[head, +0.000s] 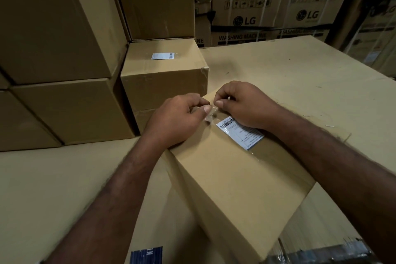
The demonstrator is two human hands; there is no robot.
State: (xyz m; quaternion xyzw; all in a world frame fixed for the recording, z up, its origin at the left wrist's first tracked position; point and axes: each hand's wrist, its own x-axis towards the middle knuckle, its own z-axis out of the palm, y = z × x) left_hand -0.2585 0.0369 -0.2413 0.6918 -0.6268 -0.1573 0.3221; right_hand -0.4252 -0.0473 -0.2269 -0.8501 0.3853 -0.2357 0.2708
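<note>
While my left hand [180,120] and right hand [242,103] pinch the clear tape [209,116] between them, uneven pulling could rip the label [240,134].

- Head view: a single wide-angle camera worn on the person's head. It faces forward and steeply down along both forearms.
- Range: close. The cardboard box [235,178] fills the near centre, and the left hand [177,120] and right hand [242,105] meet at mid-frame.
- Far field: plain stacked cartons [53,28] rise at far left, and LG washing-machine cartons [246,13] stand at far right.
- Lens: straight carton edges bow toward the frame borders.
</note>
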